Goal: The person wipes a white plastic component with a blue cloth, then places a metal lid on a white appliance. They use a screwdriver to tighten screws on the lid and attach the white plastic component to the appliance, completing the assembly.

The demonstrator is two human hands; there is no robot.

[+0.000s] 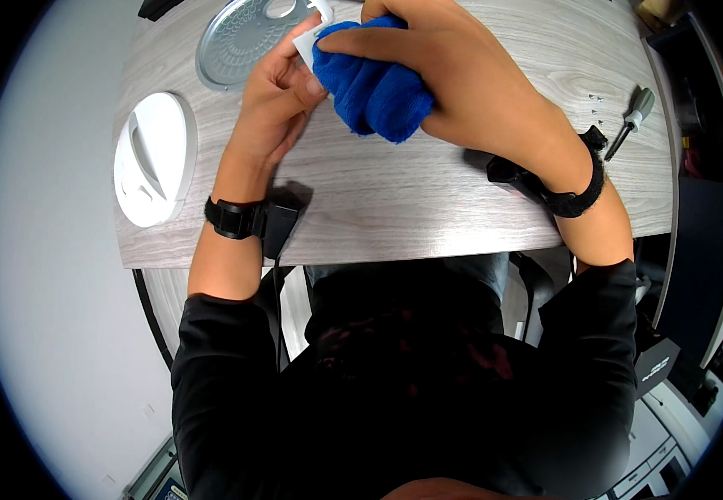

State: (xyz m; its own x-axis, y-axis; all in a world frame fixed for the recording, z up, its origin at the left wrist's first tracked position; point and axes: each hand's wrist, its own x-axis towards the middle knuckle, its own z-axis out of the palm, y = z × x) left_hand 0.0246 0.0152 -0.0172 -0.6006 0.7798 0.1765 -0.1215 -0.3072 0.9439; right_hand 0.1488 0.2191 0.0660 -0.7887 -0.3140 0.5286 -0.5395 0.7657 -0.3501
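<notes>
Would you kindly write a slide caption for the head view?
Left hand holds a white part; the right hand holds a blue cloth against it.

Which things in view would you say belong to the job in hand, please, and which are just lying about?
Belonging to the job:
blue cloth, in the right hand
white part, in the left hand

Apparently just lying about:
grey patterned plate
white oval piece
screwdriver
small bits beside it
</notes>
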